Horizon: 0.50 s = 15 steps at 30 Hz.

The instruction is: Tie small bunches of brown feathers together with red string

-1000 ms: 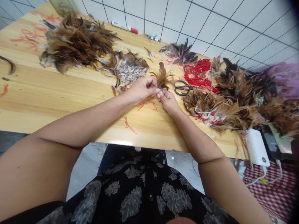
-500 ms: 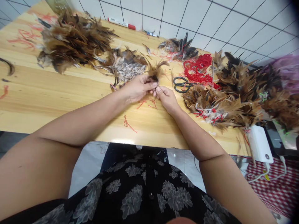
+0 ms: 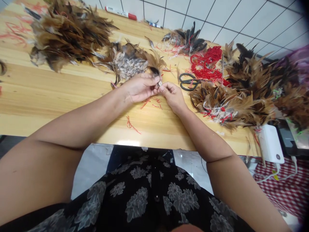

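Over the middle of the wooden table, my left hand (image 3: 146, 86) pinches a small bunch of brown feathers (image 3: 154, 62) near its pale quill ends. The feather tips point away from me. My right hand (image 3: 172, 96) meets it at the quill ends, thumb and finger pressed together there; whether a thread lies between them is too small to see. Just beyond my left hand lies a pile of feather bunches (image 3: 130, 64) with whitish quills. Black-handled scissors (image 3: 188, 82) rest to the right of my right hand. Loose red thread scraps (image 3: 131, 125) lie nearer to me.
A large heap of brown feathers (image 3: 70, 35) covers the back left. Red cord (image 3: 206, 64) lies behind the scissors, beside more feather bunches (image 3: 231, 100) at the right. A red-capped marker (image 3: 120, 13) lies by the tiled wall. A white power bank (image 3: 271, 143) with cables sits at the right edge.
The held bunch has tipped away from me and its pale quill ends now show between my fingers. Both hands stay together. The whole view has shifted slightly.
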### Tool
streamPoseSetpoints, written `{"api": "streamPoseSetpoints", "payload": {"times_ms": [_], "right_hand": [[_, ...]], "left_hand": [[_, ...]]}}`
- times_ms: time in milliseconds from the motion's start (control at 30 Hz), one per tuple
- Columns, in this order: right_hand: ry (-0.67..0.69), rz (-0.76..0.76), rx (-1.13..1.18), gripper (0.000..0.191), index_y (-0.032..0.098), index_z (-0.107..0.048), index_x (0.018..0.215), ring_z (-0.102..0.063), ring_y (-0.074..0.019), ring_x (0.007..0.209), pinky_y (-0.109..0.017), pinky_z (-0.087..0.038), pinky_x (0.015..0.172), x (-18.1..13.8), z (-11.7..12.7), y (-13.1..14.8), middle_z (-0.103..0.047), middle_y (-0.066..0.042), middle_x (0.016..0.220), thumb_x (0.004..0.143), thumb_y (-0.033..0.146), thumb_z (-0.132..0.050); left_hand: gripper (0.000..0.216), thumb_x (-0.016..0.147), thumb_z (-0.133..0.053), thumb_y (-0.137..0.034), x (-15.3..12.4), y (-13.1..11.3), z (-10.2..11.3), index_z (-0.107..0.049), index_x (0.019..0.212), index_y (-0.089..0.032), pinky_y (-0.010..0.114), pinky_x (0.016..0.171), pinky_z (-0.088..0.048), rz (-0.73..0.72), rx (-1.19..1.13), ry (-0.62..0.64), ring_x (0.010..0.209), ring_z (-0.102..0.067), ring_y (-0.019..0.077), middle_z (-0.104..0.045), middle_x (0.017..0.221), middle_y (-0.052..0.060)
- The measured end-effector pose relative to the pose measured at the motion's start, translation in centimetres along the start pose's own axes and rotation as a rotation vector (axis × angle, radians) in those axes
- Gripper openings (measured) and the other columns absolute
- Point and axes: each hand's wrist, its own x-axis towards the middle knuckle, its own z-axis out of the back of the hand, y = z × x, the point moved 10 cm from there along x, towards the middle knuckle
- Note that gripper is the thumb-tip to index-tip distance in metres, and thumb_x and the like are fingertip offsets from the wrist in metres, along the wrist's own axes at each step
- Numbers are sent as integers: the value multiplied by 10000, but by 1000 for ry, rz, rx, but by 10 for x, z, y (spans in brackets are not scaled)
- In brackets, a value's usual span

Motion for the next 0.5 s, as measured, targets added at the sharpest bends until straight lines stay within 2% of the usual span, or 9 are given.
{"api": "streamPoseSetpoints", "payload": {"times_ms": [233, 367, 500], "right_hand": [[23, 56, -8, 619, 247, -640, 843, -690, -192, 1012, -371, -606, 1103, 0, -1, 0, -713, -13, 916, 980, 800, -880], [29, 49, -7, 659, 249, -636, 857, -692, -191, 1026, -362, -610, 1080, -1, -3, 3, -719, -19, 923, 960, 853, -876], [6, -2, 8, 713, 249, -650, 873, -708, -212, 1050, -338, -618, 986, -2, 2, 5, -679, -13, 862, 899, 916, -902]], "left_hand": [[396, 1129, -950, -135, 1, 3, 3, -733, 798, -138, 199, 709, -603, -12, 38, -12, 696, -723, 112, -717, 756, 11], [376, 1094, -1003, -153, 1, -2, 4, -748, 817, -138, 219, 713, -612, -46, 77, -7, 672, -700, 109, -724, 768, 12], [368, 967, -1133, -218, 2, -14, 12, -784, 861, -165, 282, 729, -628, -108, 176, -5, 789, -782, 200, -752, 786, 34]]}}
